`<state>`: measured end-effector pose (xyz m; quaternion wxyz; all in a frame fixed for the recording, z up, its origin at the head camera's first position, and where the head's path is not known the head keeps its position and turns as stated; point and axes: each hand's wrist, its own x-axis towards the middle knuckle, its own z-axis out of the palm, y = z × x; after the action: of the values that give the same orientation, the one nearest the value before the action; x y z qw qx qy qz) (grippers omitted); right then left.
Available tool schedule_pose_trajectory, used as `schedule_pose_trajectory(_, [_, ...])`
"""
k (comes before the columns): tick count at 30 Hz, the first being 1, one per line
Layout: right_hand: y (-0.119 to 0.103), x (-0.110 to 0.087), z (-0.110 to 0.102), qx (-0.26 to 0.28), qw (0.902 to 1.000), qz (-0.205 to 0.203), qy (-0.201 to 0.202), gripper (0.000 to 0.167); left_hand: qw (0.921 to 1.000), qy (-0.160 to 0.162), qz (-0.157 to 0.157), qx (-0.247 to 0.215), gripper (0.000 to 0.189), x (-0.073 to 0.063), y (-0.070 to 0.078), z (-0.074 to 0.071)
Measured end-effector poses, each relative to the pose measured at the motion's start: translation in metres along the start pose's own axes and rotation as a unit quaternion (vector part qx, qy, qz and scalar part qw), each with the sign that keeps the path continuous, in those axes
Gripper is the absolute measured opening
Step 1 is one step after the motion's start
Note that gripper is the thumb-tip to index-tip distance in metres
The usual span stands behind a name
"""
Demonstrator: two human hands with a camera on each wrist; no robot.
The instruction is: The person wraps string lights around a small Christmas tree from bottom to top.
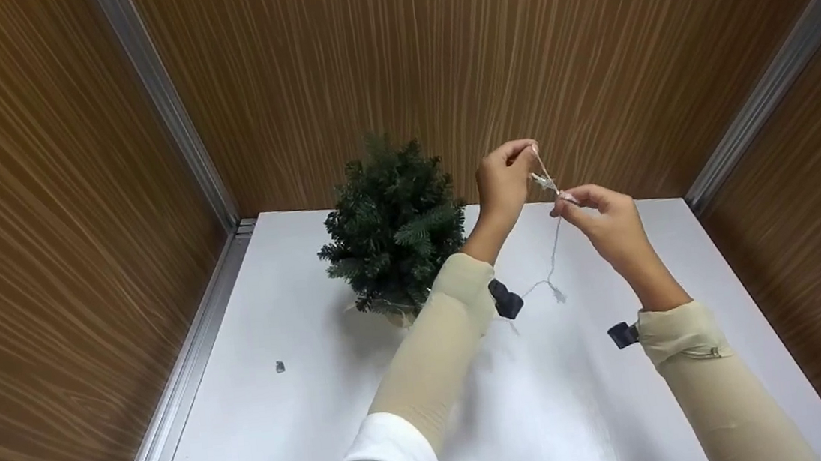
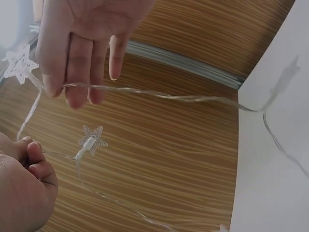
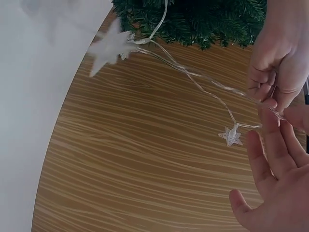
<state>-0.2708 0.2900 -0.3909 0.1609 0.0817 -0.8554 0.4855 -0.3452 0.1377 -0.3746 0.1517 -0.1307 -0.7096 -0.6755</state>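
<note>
Head view: star string (image 1: 544,181) is in both hands, to right of tree (image 1: 398,224), rest hanging toward white table (image 1: 263,425). Left hand (image 1: 505,180) pinches string up high, fingers curled. Right hand (image 1: 609,219) pinches it lower, other fingers straighter, apart.

Clear star (image 2: 92,140) dangles close by; points could catch string, make knot. Loose, twisty parts could tangle if hands cross. Hard tug could snap thin string. Weak pinch could drop it. Swinging end could snag tree.
</note>
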Motion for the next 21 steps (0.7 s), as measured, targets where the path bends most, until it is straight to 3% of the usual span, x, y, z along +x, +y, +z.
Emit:
schedule_pose_trajectory(5, [-0.007,0.011,0.005,0.074,0.9955,-0.018,0.056,0.027,0.9999,-0.004,-0.004,0.011,0.023,0.001,-0.003,-0.003])
schedule_pose_trajectory(10, [-0.020,0.030,0.009,0.095,0.9926,-0.023,0.072,0.027,0.9993,-0.004,0.008,0.038,0.027,0.003,0.000,-0.003])
schedule_pose_trajectory(15, [-0.033,0.044,0.008,0.096,0.9920,-0.031,0.076,0.027,0.9972,-0.029,0.033,0.061,0.022,0.007,0.017,-0.003])
schedule_pose_trajectory(21, [-0.045,0.052,0.005,0.103,0.9913,-0.031,0.076,0.026,0.9928,-0.050,0.040,0.101,0.017,0.017,0.041,-0.009])
